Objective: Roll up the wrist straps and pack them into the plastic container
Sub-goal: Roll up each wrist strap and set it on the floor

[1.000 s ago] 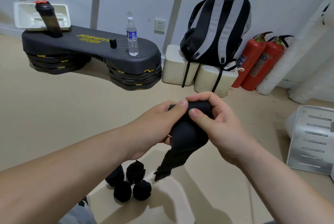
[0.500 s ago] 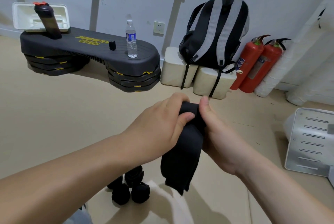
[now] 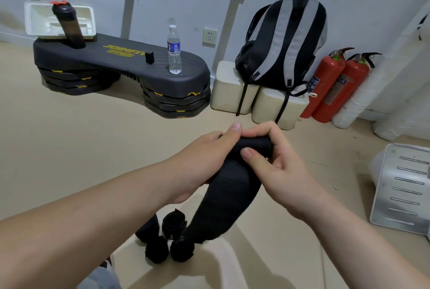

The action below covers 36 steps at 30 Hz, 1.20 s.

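Both my hands hold one black wrist strap (image 3: 229, 193) in mid-air above the floor. Its top end is wound into a tight roll between my fingers, and the loose tail hangs down and to the left. My left hand (image 3: 204, 160) grips the roll from the left with the thumb on top. From the right, my right hand (image 3: 272, 160) curls round the roll, thumb pressed on its front. Below, several rolled black straps (image 3: 162, 239) lie together in a pale plastic container (image 3: 130, 253) at the bottom of the view; the hanging tail covers part of them.
A black JOINFIT step bench (image 3: 121, 65) stands at the back left with a water bottle (image 3: 174, 50), a dark shaker and a white tray on it. A striped backpack (image 3: 286, 41) sits on cream blocks. Two red fire extinguishers (image 3: 335, 83) lean against the wall. A metal vented panel (image 3: 404, 188) lies right.
The roll has been turned further between my hands. My right fingers now wrap over the top of it, and the hanging tail has swung and lies flatter toward the camera.
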### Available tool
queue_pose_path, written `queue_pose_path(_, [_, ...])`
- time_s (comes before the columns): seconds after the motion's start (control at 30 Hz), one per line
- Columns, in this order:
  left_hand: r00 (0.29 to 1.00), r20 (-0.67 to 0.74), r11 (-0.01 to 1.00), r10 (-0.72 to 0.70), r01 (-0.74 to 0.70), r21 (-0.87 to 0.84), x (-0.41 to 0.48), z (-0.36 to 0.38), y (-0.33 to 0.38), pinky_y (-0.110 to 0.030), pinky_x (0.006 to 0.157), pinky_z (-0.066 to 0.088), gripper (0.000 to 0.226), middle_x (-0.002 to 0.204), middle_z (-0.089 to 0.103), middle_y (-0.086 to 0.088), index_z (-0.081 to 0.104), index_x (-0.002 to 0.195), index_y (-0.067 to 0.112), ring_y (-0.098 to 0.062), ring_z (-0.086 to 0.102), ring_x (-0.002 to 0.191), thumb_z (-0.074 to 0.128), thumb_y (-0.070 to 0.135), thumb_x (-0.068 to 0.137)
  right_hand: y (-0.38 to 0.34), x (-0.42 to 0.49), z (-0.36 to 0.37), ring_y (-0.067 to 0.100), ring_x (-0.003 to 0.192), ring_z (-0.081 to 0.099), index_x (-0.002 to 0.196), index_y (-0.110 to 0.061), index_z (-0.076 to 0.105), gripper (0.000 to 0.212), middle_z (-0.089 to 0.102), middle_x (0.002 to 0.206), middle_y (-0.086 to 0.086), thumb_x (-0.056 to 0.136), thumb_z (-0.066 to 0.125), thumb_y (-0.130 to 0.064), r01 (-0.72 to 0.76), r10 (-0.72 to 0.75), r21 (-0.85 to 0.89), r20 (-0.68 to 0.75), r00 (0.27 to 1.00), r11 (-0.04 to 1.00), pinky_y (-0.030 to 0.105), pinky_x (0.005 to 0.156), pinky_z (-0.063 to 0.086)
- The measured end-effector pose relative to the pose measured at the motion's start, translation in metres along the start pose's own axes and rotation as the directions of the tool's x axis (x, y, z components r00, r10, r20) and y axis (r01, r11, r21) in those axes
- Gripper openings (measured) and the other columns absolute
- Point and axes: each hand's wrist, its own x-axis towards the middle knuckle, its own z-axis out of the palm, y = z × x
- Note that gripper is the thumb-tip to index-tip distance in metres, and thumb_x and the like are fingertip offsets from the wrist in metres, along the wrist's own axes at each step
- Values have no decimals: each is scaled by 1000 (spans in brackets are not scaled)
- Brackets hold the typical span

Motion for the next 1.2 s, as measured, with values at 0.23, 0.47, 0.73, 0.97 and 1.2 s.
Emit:
queue_pose_path(0.23, [948,-167,960,271,-254,116,-2,2,7,-45,94,61,27,101,79,2,67,112,26,-15,77,99,57,50,104,-8,3,0,17,109,72,128,-26,67,36,77,118,4,101,65,-48,-122,125,119,-17,992,985,43,88,58])
queue_pose_path(0.47, [829,-39,764,557,-494,416,-11,-1,2,-25,72,50,11,88,68,14,56,116,32,-4,65,81,58,35,106,-12,3,-2,18,98,75,131,-12,66,53,77,114,9,95,53,-50,-202,191,259,66,979,945,32,81,60])
queue_pose_path(0.73, [974,-90,965,207,-189,182,-8,-1,8,-34,88,59,43,105,78,7,70,113,25,-7,75,98,49,61,102,-1,1,-7,23,107,72,121,-17,68,23,76,113,7,98,67,-20,-71,82,148,-72,994,986,36,88,60])
queue_pose_path(0.97, [978,-140,987,158,-155,31,-5,11,0,-48,105,56,55,112,80,1,71,119,23,-16,75,110,43,67,103,-3,-2,1,27,113,72,123,-22,66,25,73,121,13,99,66,-25,-107,117,181,-48,992,978,39,95,61])
queue_pose_path(1.2, [960,-233,986,157,-167,-20,-15,20,5,-42,98,58,49,109,78,2,68,112,27,-12,75,105,42,67,103,-3,-3,11,12,113,72,127,-34,54,20,74,117,-7,108,51,-40,-139,141,87,-19,990,986,32,95,60])
